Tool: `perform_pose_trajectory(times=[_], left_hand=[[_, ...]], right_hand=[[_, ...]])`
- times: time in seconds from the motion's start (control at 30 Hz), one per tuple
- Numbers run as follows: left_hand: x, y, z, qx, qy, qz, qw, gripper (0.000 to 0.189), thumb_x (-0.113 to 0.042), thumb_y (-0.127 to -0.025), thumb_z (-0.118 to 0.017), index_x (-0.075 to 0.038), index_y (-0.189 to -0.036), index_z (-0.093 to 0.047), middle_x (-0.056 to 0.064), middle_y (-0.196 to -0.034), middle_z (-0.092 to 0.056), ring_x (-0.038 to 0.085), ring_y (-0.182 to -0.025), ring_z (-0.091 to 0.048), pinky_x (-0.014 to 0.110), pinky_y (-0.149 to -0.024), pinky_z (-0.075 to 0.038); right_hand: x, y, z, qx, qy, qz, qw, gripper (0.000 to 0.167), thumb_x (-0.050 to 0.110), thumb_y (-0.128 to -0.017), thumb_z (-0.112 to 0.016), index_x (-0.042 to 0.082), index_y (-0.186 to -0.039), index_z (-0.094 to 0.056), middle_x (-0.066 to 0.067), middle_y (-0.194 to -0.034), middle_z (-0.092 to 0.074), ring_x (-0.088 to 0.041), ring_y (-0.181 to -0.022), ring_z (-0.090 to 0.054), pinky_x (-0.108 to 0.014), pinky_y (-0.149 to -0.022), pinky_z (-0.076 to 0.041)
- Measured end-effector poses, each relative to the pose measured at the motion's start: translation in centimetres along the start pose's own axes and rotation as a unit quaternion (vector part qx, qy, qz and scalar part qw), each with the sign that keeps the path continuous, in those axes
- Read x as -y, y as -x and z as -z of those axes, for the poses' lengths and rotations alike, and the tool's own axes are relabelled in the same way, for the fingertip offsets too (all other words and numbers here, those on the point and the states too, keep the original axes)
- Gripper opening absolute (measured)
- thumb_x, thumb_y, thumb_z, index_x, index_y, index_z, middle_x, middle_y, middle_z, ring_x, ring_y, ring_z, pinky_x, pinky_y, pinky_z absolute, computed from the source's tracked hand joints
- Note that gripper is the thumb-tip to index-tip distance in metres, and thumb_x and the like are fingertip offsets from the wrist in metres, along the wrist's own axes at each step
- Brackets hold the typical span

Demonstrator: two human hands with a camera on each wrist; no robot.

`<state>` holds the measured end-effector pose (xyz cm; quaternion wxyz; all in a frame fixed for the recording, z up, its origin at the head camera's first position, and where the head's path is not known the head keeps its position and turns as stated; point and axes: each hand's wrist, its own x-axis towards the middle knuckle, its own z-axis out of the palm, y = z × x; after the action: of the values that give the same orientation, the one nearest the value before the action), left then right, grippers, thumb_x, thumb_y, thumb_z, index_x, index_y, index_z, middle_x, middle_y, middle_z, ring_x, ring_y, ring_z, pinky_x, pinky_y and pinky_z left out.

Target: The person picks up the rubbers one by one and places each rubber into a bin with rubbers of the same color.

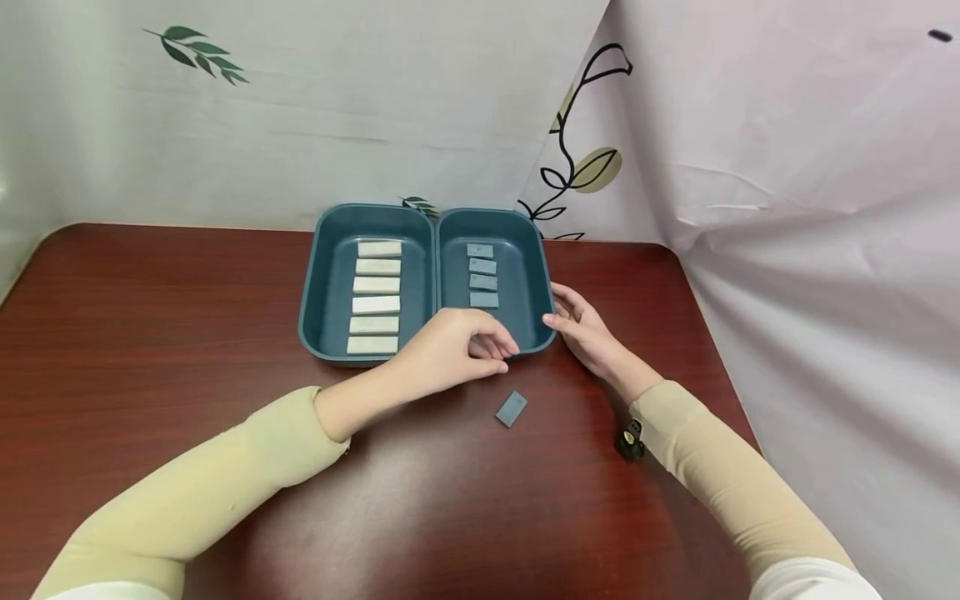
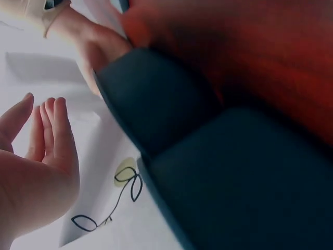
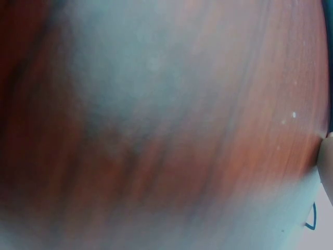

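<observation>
A dark blue two-compartment tray [image 1: 437,283] stands near the back of the table. In its left compartment several white rectangular tiles [image 1: 376,285] lie in a column; in the right one, several grey-blue tiles [image 1: 483,267] do the same. My left hand [image 1: 457,350] hovers at the tray's front edge with fingers loosely bent and nothing between them; the left wrist view shows this hand [image 2: 41,161] too. At the right corner, my right hand [image 1: 588,333] holds the tray's rim, thumb on top and fingers outside. One grey-blue tile [image 1: 512,409] lies on the table before the tray.
The dark red wooden table [image 1: 150,333] reaches back to a white cloth [image 1: 337,100] with leaf prints. More white cloth hangs along the right side. A dark band with a small device [image 1: 630,440] is at my right wrist.
</observation>
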<state>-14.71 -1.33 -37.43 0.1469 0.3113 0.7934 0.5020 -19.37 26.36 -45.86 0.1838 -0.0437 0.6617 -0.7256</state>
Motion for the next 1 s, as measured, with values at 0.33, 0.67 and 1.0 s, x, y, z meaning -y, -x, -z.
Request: perform_pose_trajectory(times=[0.33,0.67,1.0], left_hand=[[1.1,1.2,-2.3,0.014,0.002,0.008,0.9999,0.023,-0.001,-0.089,-0.084,-0.002,-0.111,-0.079,0.009,-0.105,-0.078,0.012,-0.090,-0.076,0.017,-0.082,-0.062],[2.4,1.7,-3.8,0.056,0.025,0.031,0.9976,0.021,0.000,-0.089,-0.083,-0.001,-0.110,-0.079,0.011,-0.105,-0.080,0.007,-0.085,-0.075,0.016,-0.079,-0.062],[3.9,1.5,-4.2,0.065,0.019,0.043,0.9968,0.022,-0.001,-0.087,-0.085,0.000,-0.109,-0.079,0.010,-0.104,-0.081,0.008,-0.087,-0.074,0.017,-0.081,-0.062]], right_hand=[[0.1,-0.1,0.0,0.000,-0.002,-0.001,1.0000,0.067,-0.005,-0.104,-0.050,0.000,-0.165,-0.026,-0.022,-0.169,-0.031,-0.010,-0.139,-0.049,-0.016,-0.108,-0.048],[-0.2,0.1,0.0,0.001,-0.005,-0.003,1.0000,0.067,-0.005,-0.104,-0.050,0.000,-0.166,-0.025,-0.019,-0.168,-0.034,-0.006,-0.136,-0.051,-0.016,-0.107,-0.049],[0.0,0.0,0.0,0.000,0.001,-0.004,1.0000,0.066,-0.006,-0.105,-0.049,0.001,-0.166,-0.025,-0.019,-0.168,-0.033,-0.008,-0.139,-0.049,-0.016,-0.108,-0.048]])
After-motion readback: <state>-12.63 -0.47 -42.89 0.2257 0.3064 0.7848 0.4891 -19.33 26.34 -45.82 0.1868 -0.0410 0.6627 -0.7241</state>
